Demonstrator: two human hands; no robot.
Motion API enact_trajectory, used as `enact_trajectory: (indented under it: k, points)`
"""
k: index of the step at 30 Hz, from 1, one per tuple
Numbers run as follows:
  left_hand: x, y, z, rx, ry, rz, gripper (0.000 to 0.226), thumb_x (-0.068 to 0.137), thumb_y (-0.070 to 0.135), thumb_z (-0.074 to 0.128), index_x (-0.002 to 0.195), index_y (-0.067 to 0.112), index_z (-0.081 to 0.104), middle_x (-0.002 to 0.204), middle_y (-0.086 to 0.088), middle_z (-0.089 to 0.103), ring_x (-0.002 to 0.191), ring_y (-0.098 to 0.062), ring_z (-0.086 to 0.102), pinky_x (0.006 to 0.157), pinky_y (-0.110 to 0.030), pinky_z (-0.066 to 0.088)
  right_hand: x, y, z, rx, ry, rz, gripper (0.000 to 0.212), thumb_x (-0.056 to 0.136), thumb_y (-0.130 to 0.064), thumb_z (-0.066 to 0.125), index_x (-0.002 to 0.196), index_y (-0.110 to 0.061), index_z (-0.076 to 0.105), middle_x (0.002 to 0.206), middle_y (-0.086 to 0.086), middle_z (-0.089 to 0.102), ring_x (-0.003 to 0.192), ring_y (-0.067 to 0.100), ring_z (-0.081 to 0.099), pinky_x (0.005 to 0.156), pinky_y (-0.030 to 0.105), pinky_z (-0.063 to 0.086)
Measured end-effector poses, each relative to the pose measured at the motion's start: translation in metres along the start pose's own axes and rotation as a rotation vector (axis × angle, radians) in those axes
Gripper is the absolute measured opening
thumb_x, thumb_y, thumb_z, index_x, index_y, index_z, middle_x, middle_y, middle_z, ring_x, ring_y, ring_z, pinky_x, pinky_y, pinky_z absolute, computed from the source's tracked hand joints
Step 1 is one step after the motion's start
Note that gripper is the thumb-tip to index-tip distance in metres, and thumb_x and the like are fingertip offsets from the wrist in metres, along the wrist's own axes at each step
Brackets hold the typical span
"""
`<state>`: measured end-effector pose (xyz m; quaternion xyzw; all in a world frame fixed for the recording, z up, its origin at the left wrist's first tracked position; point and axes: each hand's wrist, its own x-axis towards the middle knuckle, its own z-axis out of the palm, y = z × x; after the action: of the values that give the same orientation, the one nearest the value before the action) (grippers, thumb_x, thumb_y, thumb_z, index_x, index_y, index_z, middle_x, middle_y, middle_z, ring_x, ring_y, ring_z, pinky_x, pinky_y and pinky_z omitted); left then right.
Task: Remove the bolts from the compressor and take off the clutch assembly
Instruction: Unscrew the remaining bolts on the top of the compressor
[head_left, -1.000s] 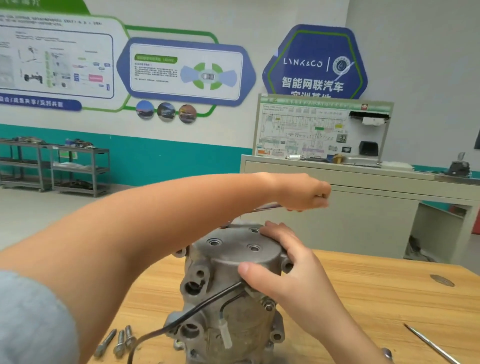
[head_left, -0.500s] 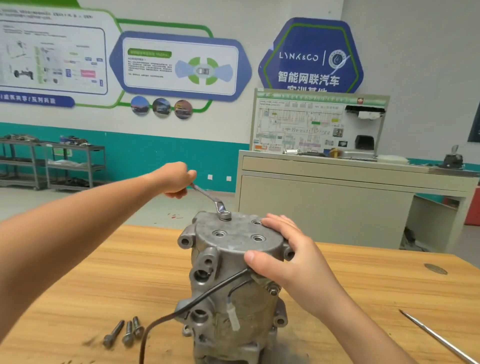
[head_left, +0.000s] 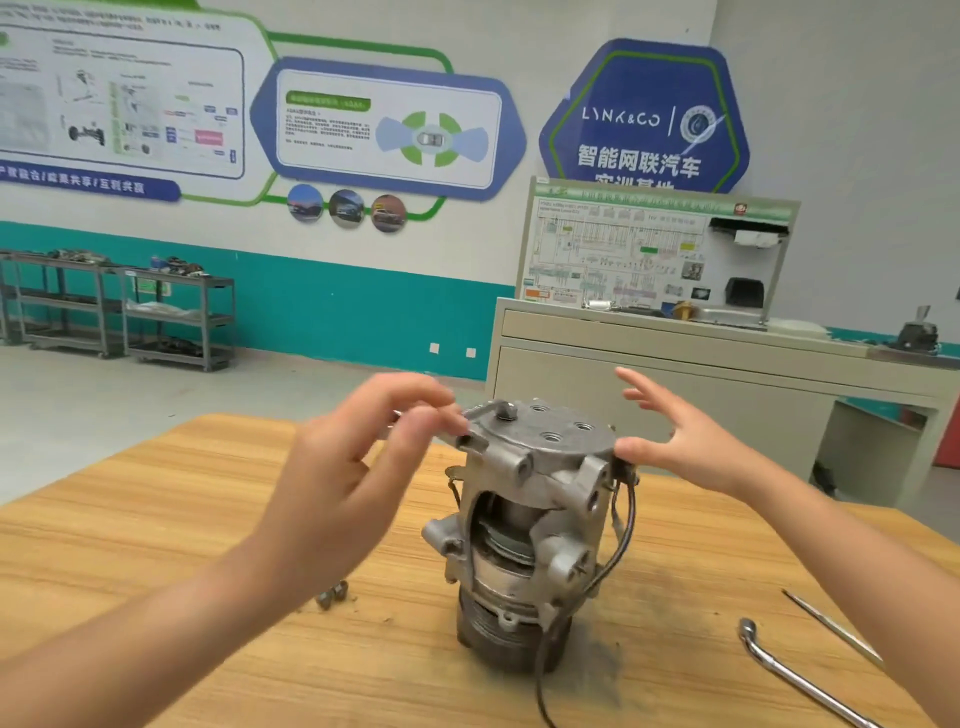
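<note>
One grey cast-metal compressor (head_left: 524, 519) stands on one light wooden table (head_left: 156, 519). Its top plate shows one steel bolt (head_left: 505, 410) and three empty threaded holes (head_left: 550, 437). Two bare hands are in view, the left hand (head_left: 358, 467) and the right hand (head_left: 680, 441). There are three tools: one slim flat spanner (head_left: 485, 408), one bent chrome wrench (head_left: 779, 667) and one thin metal rod (head_left: 831, 631). Of the loose bolts (head_left: 332, 593), two heads show and any others are hidden. One black cable (head_left: 618, 540) is visible. Two grey metal shelf carts (head_left: 176, 322) line the wall.
</note>
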<state>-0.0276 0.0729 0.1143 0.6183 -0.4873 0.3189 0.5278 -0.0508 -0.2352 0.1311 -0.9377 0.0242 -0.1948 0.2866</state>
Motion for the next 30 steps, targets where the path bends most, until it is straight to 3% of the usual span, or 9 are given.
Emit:
enact_trajectory:
  k: [3,8,12,16,19,21,23,26,30]
  points:
    - [-0.006,0.023,0.048,-0.130,-0.121,0.166,0.033,0.098,0.047,0.027,0.114,0.025,0.046,0.096,0.009,0.061,0.092,-0.004,0.061,0.085,-0.021,0.050,0.003,0.016,-0.013,-0.078,-0.008,0.085,0.090,0.049,-0.075,0.060,0.129,-0.058,0.023,0.135,-0.003,0.043,0.122,0.011,0.038,0.098,0.030,0.030]
    - [0.003,0.043,0.142,0.071,-0.165,0.235,0.035,0.097,0.027,0.034,0.114,0.011,0.061,0.095,-0.002,0.065,0.092,-0.017,0.054,0.097,-0.029,0.031,0.009,0.009,-0.033,-0.297,0.000,0.141,0.075,0.075,-0.044,0.069,0.140,-0.027,0.035,0.139,0.006,0.044,0.125,0.019,0.042,0.100,0.030,0.032]
    - [0.011,0.041,0.167,0.296,-0.139,0.262,0.040,0.090,0.020,0.039,0.120,0.006,0.060,0.096,-0.005,0.067,0.092,-0.022,0.061,0.095,-0.043,0.043,-0.003,-0.054,-0.048,-0.243,0.061,0.038,0.039,0.077,-0.055,0.060,0.101,-0.025,0.068,0.102,-0.005,0.069,0.090,0.005,0.062,0.075,0.022,0.047]
    - [0.004,0.036,0.151,0.208,-0.123,0.350,0.041,0.093,0.016,0.040,0.126,-0.006,0.053,0.113,-0.018,0.063,0.107,-0.029,0.057,0.098,-0.037,0.043,-0.019,-0.119,-0.036,-0.561,-0.378,0.075,0.059,0.067,-0.071,0.049,0.090,-0.022,0.070,0.084,-0.004,0.070,0.079,0.013,0.066,0.075,0.030,0.054]
    - [-0.007,0.009,0.114,-0.033,0.020,0.409,0.032,0.100,0.019,0.034,0.109,0.009,0.063,0.101,-0.002,0.068,0.091,-0.001,0.062,0.082,-0.017,0.049,-0.030,-0.134,-0.021,-0.733,-0.404,0.053,0.065,0.070,-0.076,0.038,0.074,-0.016,0.063,0.067,-0.003,0.062,0.060,0.013,0.054,0.060,0.030,0.044]
    - [0.001,-0.019,0.087,-0.199,0.255,0.175,0.024,0.095,0.017,0.038,0.086,0.020,0.060,0.083,0.007,0.066,0.073,0.008,0.058,0.067,-0.005,0.045,-0.038,-0.137,-0.014,-0.778,-0.340,0.065,0.073,0.065,-0.082,0.033,0.069,-0.014,0.058,0.060,-0.004,0.054,0.054,0.014,0.047,0.052,0.028,0.036]
    - [0.029,-0.056,0.072,-0.376,0.378,-0.301,0.024,0.094,0.018,0.039,0.081,0.026,0.058,0.081,0.015,0.065,0.079,0.003,0.060,0.072,-0.016,0.048,-0.043,-0.139,-0.004,-0.865,-0.259,0.052,0.071,0.064,-0.083,0.038,0.064,-0.014,0.051,0.059,-0.005,0.049,0.051,0.012,0.045,0.047,0.024,0.031]
    - [0.063,-0.101,0.081,-0.414,-0.038,-0.688,0.027,0.101,0.027,0.032,0.099,0.034,0.058,0.112,0.017,0.058,0.110,-0.002,0.052,0.095,-0.037,0.039,-0.047,-0.138,0.013,-1.031,-0.131,-0.040,0.055,0.076,-0.070,0.050,0.060,-0.020,0.036,0.060,-0.004,0.041,0.053,0.014,0.039,0.044,0.024,0.024]
    - [0.066,-0.116,0.108,-0.290,-0.427,-0.620,0.044,0.102,0.043,0.020,0.094,0.038,0.063,0.102,0.024,0.060,0.098,0.008,0.052,0.073,-0.016,0.035,-0.047,-0.125,0.017,-1.039,-0.065,-0.036,0.046,0.083,-0.057,0.051,0.063,-0.022,0.028,0.063,-0.004,0.037,0.060,0.020,0.039,0.053,0.029,0.025]
